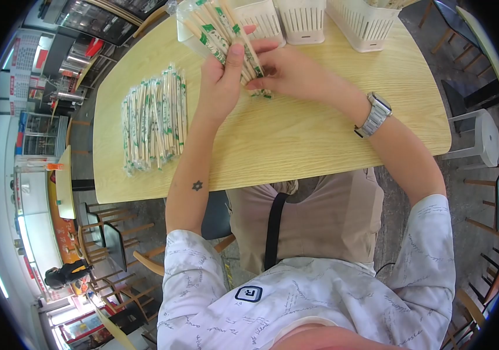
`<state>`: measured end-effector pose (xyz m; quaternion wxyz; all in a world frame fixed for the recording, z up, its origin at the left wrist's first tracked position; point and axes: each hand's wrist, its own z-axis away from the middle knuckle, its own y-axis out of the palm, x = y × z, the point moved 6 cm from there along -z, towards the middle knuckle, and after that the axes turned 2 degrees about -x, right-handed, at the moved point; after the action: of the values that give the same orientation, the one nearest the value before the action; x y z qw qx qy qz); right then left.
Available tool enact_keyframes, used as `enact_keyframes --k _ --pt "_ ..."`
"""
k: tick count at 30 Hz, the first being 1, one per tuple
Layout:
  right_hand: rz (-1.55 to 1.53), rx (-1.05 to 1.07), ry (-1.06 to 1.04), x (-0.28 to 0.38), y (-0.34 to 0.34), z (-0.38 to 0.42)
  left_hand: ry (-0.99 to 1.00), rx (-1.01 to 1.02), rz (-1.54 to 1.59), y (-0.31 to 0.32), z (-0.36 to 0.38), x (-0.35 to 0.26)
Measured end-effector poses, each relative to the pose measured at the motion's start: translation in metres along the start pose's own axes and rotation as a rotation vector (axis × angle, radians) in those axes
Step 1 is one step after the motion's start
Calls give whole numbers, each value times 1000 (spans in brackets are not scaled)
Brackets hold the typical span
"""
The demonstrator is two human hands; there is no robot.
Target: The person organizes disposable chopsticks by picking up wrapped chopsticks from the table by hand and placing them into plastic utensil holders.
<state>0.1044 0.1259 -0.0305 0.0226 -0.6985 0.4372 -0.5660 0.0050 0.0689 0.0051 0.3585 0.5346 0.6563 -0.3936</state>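
Several wrapped disposable chopsticks (pixel 216 36), in clear sleeves with green print, stand tilted in a bundle between my hands above the table. My left hand (pixel 223 74) is closed round the bundle, its thumb lying across the front. On the other side, my right hand (pixel 281 69) has its fingers closed at the bundle's lower end. To the left, a pile of wrapped chopsticks (pixel 155 119) lies side by side on the table. White plastic baskets stand just behind the bundle, and the nearest basket (pixel 188 39) is partly hidden by it.
A pale wood-grain table (pixel 319 131) with a rounded edge is in front of me. Slotted white baskets (pixel 300 24) line its far side, and the right-hand basket (pixel 361 29) has sticks in it. A white stool (pixel 482 137) and several chairs (pixel 112 242) surround it.
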Motion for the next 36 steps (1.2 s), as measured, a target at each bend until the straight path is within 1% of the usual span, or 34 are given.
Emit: enact_keyframes --k 4,6,9,11,12,14,15,17,18,20,21,23,24,25,27,28,30,32,33,35,36 --pt "24 -6 -63 -2 4 1 54 37 -172 -5 -1 6" --pt "58 -14 -116 -2 5 2 58 35 -165 -4 -2 4" --pt "114 -32 -176 -3 8 1 -7 -40 -81 2 2 -2" --pt "120 -21 -147 3 6 5 -24 -73 -67 3 3 0" --pt "158 23 -69 3 6 5 -30 -89 -59 3 3 1" --pt "250 110 93 4 4 5 -27 -76 -171 2 5 -4" --pt "239 49 60 8 1 5 -16 -72 -214 2 4 -6" --pt "255 -58 1 10 -4 10 -15 -112 -152 -6 2 2" --pt "285 -148 -38 16 -11 13 -17 -144 -116 -7 3 7" --pt "332 -306 -166 34 -21 15 -48 -274 -85 -8 7 7" --pt "339 -327 -117 39 -27 15 -49 -349 -76 -12 5 4" --pt "331 -379 -52 54 -31 9 -9 -369 -165 -17 6 8" --pt "264 -429 -57 51 -32 9 11 -384 -226 -23 5 9" --pt "184 -476 -59 48 -36 10 -1 -390 -173 -25 6 9" --pt "-39 -560 -177 72 -43 14 -23 -397 -91 -24 4 12" --pt "-225 -509 -205 95 -39 13 -42 -393 -64 -25 5 12" --pt "-587 -409 -236 156 -44 16 -51 -405 -110 -28 7 5" --pt "-523 -224 -549 207 -54 21 -53 -400 -146 -27 2 1" --pt "-557 -114 -652 236 -63 26 -44 -400 -161 -27 1 -1" --pt "-694 -10 -832 279 -77 34 -38 -394 -183 -26 6 -4" --pt "-775 -22 -899 287 -80 35 -36 -383 -197 -26 8 -3"
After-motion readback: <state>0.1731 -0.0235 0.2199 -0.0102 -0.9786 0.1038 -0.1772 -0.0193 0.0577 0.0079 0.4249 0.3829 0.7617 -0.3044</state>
